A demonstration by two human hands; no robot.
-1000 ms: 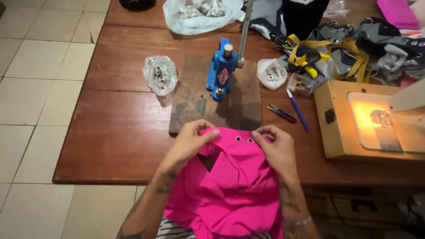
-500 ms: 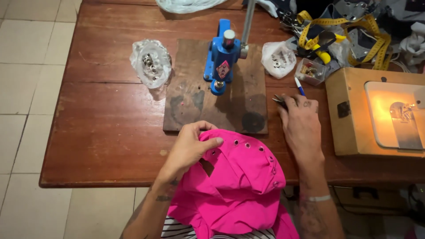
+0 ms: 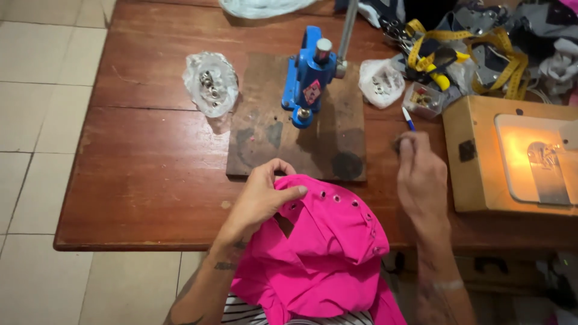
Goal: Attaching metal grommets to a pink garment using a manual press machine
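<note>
A bright pink garment (image 3: 325, 253) with a row of metal eyelets lies over the table's near edge and my lap. My left hand (image 3: 262, 195) pinches its upper edge next to the eyelets. My right hand (image 3: 421, 174) hovers over the table to the right of the cloth, its fingers closed around a small dark object at the fingertips, just below a blue pen (image 3: 408, 118). A blue hand press (image 3: 310, 75) stands on a dark wooden board (image 3: 283, 144) beyond the garment.
A clear bag of metal eyelets (image 3: 211, 87) lies left of the board and another bag (image 3: 381, 84) right of it. A lit sewing machine base (image 3: 518, 153) fills the right side. Yellow tape measure (image 3: 463, 42), scissors and cloth scraps crowd the far right corner.
My right hand left the pink garment, reached right to the tools by the pen and now lifts with something small in its fingers. The left hand stays on the cloth.
</note>
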